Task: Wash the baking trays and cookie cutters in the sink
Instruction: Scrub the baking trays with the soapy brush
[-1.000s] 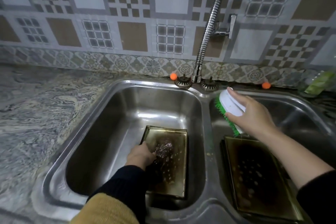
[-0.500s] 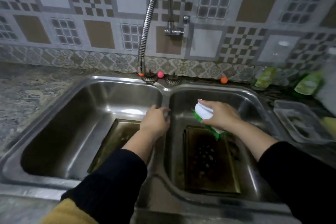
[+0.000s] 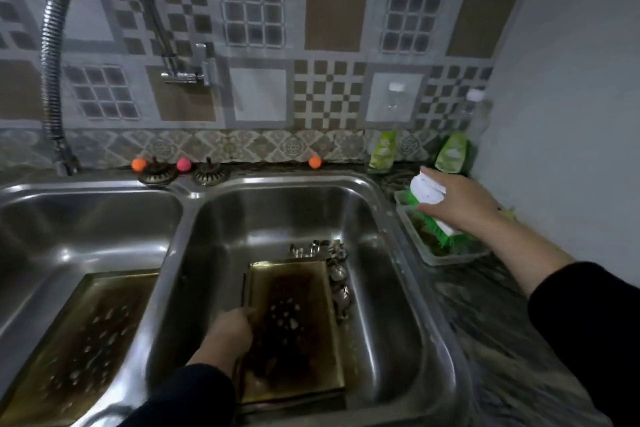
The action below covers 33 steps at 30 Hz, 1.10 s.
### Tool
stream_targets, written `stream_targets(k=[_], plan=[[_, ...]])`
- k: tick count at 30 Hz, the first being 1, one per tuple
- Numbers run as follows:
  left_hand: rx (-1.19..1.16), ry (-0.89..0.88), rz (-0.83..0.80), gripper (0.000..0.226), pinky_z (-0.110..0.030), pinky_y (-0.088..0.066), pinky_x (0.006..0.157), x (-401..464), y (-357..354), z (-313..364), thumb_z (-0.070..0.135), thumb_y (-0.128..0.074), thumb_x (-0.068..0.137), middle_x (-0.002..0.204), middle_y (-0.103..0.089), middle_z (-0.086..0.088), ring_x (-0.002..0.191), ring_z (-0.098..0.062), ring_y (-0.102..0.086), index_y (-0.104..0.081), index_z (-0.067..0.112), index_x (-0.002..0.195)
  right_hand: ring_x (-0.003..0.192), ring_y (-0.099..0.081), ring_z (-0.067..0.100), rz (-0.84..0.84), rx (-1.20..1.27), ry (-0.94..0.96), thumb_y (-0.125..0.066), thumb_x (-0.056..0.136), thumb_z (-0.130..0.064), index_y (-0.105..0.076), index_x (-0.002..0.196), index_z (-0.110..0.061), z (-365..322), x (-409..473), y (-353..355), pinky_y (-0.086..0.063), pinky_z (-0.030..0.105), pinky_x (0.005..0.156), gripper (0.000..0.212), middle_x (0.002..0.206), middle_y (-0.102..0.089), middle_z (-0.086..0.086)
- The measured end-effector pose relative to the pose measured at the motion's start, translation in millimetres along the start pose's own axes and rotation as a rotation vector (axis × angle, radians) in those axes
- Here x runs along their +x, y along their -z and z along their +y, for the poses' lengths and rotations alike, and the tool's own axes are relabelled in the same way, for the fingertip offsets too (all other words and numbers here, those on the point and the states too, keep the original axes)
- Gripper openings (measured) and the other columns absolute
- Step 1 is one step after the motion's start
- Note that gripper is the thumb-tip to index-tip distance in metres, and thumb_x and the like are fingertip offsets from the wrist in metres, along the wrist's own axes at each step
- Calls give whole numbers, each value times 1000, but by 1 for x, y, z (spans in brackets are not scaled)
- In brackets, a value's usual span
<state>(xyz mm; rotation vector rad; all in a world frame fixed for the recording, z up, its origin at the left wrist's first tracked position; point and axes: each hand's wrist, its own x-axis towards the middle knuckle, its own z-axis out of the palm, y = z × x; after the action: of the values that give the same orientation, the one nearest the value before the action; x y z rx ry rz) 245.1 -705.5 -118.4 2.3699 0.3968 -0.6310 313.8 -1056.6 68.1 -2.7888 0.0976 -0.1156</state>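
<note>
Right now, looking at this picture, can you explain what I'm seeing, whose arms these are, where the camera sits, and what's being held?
There is no machine here. The camera is worn on a person's head and looks down at their own two arms over a steel double sink.

A dirty baking tray lies in the left basin, another baking tray in the right one, with small metal cookie cutters beside it.

The left hand reaches down to the near left edge of the right tray; whether it grips is unclear. The right hand holds a white scrubbing brush with green bristles over a clear plastic container on the counter. Two green bottles stand by the tiled wall, and a bendy tap rises at the left.
</note>
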Motion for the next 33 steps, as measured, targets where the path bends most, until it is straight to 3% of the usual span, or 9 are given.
stream_targets(k=[4,6,9,13,19,22,25,29,33], plan=[[72,107,10,16,-37,-50,95,13,-5,2,27,-56,91,109,-63,-2,99,-16,-62,-66,23,103,131,-43,27,-66,-10,-73,-67,84,-41,-26,148,-38,31,16,-23,-44,37,95,76,151,-37,1],[73,113,17,15,-38,-52,92,19,-7,2,29,-56,91,101,-66,0,92,-15,-65,-68,26,98,128,-46,28,-110,0,-84,-65,86,-40,-26,147,-39,38,18,-43,-46,35,87,73,150,-39,0],[65,117,33,11,-38,-54,87,21,-9,4,29,-57,91,96,-66,0,87,-15,-65,-66,25,95,115,-54,31,-40,-49,-77,-61,88,-40,-27,147,-40,42,18,-60,-47,34,72,69,139,-50,4],[78,62,29,11,-39,-52,87,18,-8,0,33,-56,90,103,-59,2,89,-14,-62,-58,33,100,116,-53,30,16,-102,-62,-59,89,-42,-26,148,-39,41,17,-65,-48,35,74,68,136,-51,6],[103,20,-45,36,-35,-50,79,13,-4,3,29,-54,90,125,-40,-3,96,-18,-54,-42,39,122,120,-52,28,45,-103,-62,-58,88,-43,-27,147,-38,40,14,-66,-47,34,77,67,137,-50,4],[41,13,-8,47,-45,-45,95,8,-7,6,25,-45,95,139,-27,-10,109,-27,-48,-33,39,138,119,-52,28,38,-78,-90,-58,87,-42,-28,146,-41,39,13,-65,-46,33,78,66,137,-50,2],[-29,31,37,57,-48,-35,107,3,-7,12,32,-36,99,148,-16,-15,123,-34,-43,-10,45,148,119,-52,28,31,-21,-114,-61,86,-42,-31,145,-43,40,13,-56,-47,35,78,66,138,-51,2],[-209,-4,8,64,-44,-36,101,-2,-11,21,28,-29,103,136,-37,-9,97,-17,-48,14,49,146,112,-56,29,129,38,-97,-64,84,-40,-34,144,-41,33,10,-31,-48,35,75,67,131,-58,3],[-416,-45,79,59,-40,-35,96,-3,-10,27,28,-28,104,126,-43,-4,85,-10,-47,4,49,148,107,-58,27,186,126,-23,-67,81,-39,-38,142,-42,7,3,-15,-49,37,76,67,128,-60,2]])
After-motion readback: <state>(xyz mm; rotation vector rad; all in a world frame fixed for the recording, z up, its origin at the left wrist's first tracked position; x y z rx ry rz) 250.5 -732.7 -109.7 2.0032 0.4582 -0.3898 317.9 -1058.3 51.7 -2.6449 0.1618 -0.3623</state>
